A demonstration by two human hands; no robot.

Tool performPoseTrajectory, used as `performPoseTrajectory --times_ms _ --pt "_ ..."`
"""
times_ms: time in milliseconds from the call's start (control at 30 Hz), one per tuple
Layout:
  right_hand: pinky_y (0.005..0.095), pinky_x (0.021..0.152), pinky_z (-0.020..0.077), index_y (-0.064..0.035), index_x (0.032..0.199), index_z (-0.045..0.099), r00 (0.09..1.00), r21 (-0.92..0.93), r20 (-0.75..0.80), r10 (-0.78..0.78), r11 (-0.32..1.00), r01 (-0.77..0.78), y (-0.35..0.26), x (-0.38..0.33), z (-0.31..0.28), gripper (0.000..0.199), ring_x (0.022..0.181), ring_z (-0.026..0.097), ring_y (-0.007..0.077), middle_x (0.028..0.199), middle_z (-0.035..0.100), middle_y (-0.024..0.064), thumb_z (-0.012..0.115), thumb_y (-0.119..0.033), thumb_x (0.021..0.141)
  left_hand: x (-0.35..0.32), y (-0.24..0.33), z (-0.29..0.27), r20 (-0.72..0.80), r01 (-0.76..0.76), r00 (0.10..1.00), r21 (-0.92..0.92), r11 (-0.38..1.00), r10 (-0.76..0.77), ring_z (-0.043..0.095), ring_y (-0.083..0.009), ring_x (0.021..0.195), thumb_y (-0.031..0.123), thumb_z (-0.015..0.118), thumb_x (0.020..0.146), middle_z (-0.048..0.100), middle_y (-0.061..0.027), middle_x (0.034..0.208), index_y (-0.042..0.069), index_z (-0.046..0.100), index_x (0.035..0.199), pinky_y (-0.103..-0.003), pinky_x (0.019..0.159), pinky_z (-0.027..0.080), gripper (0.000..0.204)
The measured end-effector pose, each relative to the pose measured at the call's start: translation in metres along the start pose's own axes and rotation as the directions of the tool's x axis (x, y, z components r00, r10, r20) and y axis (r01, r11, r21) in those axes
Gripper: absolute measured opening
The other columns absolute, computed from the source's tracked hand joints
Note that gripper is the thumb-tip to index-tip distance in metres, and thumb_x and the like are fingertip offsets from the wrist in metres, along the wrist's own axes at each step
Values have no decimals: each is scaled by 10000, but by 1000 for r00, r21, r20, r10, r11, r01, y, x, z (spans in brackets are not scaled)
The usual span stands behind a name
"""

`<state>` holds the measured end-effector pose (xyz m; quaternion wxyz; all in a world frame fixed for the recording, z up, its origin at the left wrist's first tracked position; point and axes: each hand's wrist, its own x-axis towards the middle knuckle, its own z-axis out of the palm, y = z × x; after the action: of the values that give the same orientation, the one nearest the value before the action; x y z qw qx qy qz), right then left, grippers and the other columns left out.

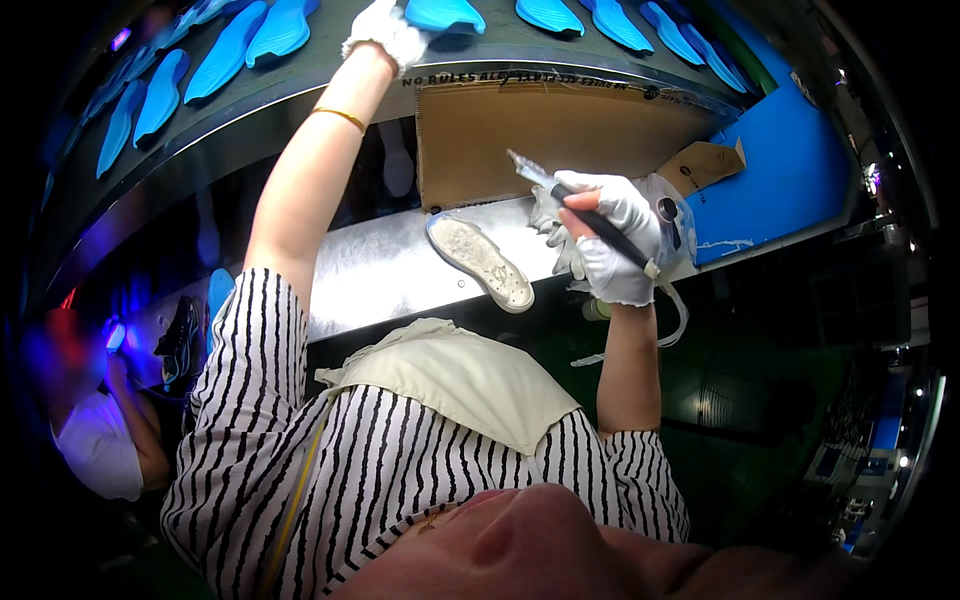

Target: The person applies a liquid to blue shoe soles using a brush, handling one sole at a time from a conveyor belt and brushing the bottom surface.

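Note:
My left hand [385,35], in a white glove, reaches up to the dark surface at the top edge. It is right beside a blue insole [446,14]; its fingers are cut off by the frame, so their grip does not show. My right hand [620,235], also gloved with some fingertips bare, is closed round a pen-shaped tool [612,232] with a dark handle and a pale cord. The tool's thin tip points up and left. Below and between my hands, a pale shoe sole with a speckled face [480,262] lies on a shiny metal ledge [370,275].
Several blue insoles [228,50] lie along the dark surface [330,40]. Behind the ledge stands a cardboard box [560,140], with a blue panel [790,170] to its right. White gloves [555,235] lie by my right hand. Another person [105,440] sits at far left.

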<state>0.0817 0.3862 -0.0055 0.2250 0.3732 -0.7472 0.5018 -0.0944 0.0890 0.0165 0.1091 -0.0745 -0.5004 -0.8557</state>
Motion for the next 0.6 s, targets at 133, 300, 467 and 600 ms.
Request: performPoseTrajectory --times_ms 133,300,467,600 --pt "261 763 488 -20 858 635 992 100 -19 125 987 -123 9 -16 2 208 838 621 170 900 640 106 688 108 702 -7 -10 -43 20 -224 927 831 510 374 494 -277 1152 248 504 840 518 -119 1256 176 435 1329 -354 1024 332 499" --pt "256 769 485 -15 860 633 986 185 5 168 969 -166 9 -16 13 214 845 618 163 902 640 103 691 114 699 -67 79 -93 412 109 826 553 -826 385 482 -276 1172 223 567 819 523 -117 1255 172 462 1318 -348 1023 333 513" --pt "253 802 479 -15 877 635 984 249 54 172 952 -180 22 -19 23 197 883 619 151 963 642 109 661 118 734 -72 100 -136 207 -40 928 881 -471 309 571 -284 1024 227 613 818 614 -120 1075 70 632 1078 -322 908 435 305" --pt "252 801 480 -19 889 630 987 285 73 146 945 -160 19 -14 32 194 885 618 146 966 646 103 664 106 745 -119 111 -116 342 -210 810 928 -309 477 589 -258 935 276 695 775 628 -106 1056 66 663 995 -349 873 443 306"
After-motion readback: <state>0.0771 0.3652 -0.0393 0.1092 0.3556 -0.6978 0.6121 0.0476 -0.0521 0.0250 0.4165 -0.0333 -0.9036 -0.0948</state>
